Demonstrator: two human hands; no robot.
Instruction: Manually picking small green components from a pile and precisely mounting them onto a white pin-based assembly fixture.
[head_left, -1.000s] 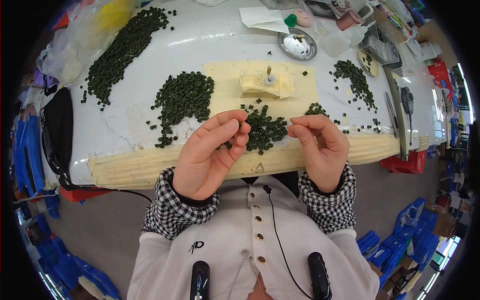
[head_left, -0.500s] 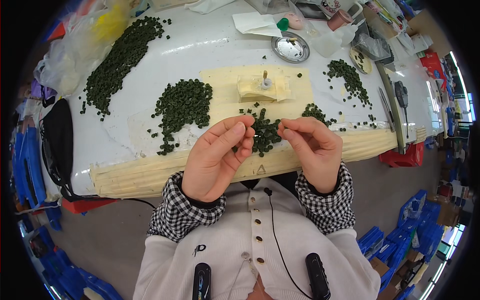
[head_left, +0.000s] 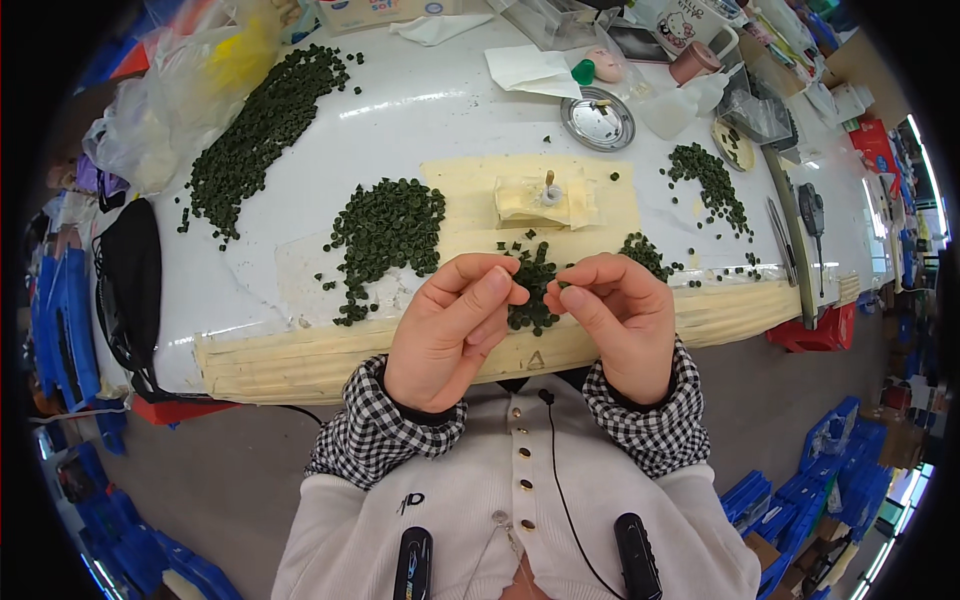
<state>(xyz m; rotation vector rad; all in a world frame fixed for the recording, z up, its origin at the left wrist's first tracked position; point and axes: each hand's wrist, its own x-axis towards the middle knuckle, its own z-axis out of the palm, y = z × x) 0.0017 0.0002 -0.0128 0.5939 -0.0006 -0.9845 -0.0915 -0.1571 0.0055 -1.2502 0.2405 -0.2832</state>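
Note:
Both hands are raised over the taped front edge of the table, fingertips a short way apart. My left hand (head_left: 450, 330) is closed in a pinch of thumb and forefinger; anything between them is too small or hidden to make out. My right hand (head_left: 628, 315) pinches a small dark green piece (head_left: 564, 285) between thumb and fingertips. Just behind the fingertips lies a small pile of similar dark green pieces (head_left: 534, 318), partly covered by the hands. Beyond it, a tape-wrapped block (head_left: 525, 211) with a short upright peg (head_left: 549, 186) stands on yellowish tape.
More piles of green pieces lie at the left (head_left: 385, 230), far left (head_left: 250, 135) and right (head_left: 712, 185). Toward the back are a round metal dish (head_left: 598, 125), white paper (head_left: 530, 72) and a thread spool (head_left: 693, 65). Tweezers (head_left: 780, 240) lie at the right; plastic bags (head_left: 140, 130) at the left.
The view has shifted slightly, moving the table right and down in the picture. My right hand has come closer to my left, and a green piece now shows at its fingertips.

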